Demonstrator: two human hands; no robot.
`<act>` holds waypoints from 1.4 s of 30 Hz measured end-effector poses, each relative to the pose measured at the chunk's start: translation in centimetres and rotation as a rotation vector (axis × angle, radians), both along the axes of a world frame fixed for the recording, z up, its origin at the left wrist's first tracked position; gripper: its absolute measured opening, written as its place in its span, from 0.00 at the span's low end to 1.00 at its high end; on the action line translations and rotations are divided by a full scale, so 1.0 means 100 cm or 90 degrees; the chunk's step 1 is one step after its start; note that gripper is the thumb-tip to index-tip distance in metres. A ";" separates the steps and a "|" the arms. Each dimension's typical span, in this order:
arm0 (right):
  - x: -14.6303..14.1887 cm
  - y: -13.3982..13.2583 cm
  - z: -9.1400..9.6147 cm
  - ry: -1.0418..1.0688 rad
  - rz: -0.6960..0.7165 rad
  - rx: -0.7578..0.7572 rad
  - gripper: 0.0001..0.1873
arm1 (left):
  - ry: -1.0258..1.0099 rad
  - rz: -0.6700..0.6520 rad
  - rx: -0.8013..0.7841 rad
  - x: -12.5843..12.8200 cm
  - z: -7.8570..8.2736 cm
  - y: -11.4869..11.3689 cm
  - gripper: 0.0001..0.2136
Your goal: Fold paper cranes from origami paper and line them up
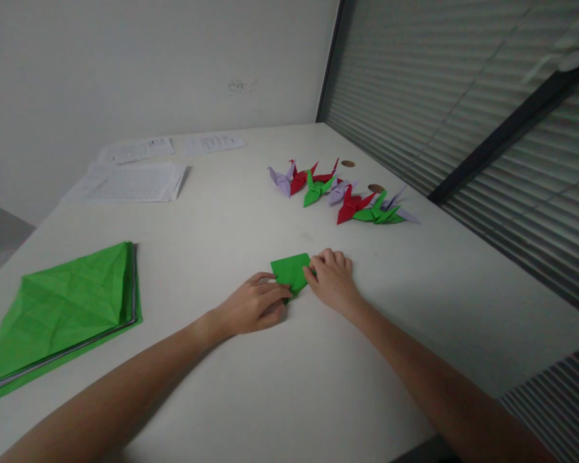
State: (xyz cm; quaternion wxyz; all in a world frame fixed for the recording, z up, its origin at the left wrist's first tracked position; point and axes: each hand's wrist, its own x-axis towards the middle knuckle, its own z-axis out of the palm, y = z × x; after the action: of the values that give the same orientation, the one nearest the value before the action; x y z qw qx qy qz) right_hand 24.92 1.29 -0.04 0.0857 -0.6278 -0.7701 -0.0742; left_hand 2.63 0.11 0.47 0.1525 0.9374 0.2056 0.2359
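One small green paper (289, 265), folded, between two hands, well short of the tabletop's (212, 225) far edge. Right hand (334, 278) with narrow grip, thumb and fingertips closed on the paper's right corner; left hand (258, 305) with fingers laid on its left and near sides, pinched or just pressing, cannot tell.

Toward the right edge, a row of cranes (316, 190): two green, at least two red, at least three lavender, exact count unclear through overlap. Two round holes (376, 188) just beyond, near that edge.

At the left edge, one stack (72, 296) of folded sheets, green on top. In the far left corner, several printed pages (125, 183). Wide stretches of tabletop between stack and left hand, and between green paper and cranes. Blinds (439, 96) along the right edge, wall (149, 64) along the far one.
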 end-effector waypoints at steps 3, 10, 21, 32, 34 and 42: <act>-0.001 -0.001 0.001 -0.014 0.000 -0.001 0.14 | 0.002 -0.001 0.008 0.001 0.000 0.000 0.15; -0.004 -0.002 0.001 -0.035 -0.004 0.002 0.16 | 0.012 -0.013 0.020 0.002 0.001 0.001 0.11; -0.004 -0.002 0.001 -0.042 -0.003 0.006 0.16 | -0.043 0.004 -0.078 0.001 0.001 0.004 0.18; -0.004 -0.002 -0.002 -0.036 -0.013 0.017 0.17 | 0.003 -0.023 -0.033 0.001 0.002 0.003 0.12; -0.004 -0.002 -0.002 -0.034 -0.013 0.016 0.17 | 0.008 -0.020 -0.024 0.002 0.003 0.003 0.12; -0.005 -0.001 0.000 -0.025 -0.019 0.008 0.17 | 0.041 -0.025 -0.039 0.002 0.003 0.001 0.13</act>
State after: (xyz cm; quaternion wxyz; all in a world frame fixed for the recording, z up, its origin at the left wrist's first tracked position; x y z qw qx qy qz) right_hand 24.45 1.14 -0.06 0.0735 -0.6370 -0.7618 -0.0922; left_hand 2.83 0.23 0.75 0.1787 0.9434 0.1993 0.1960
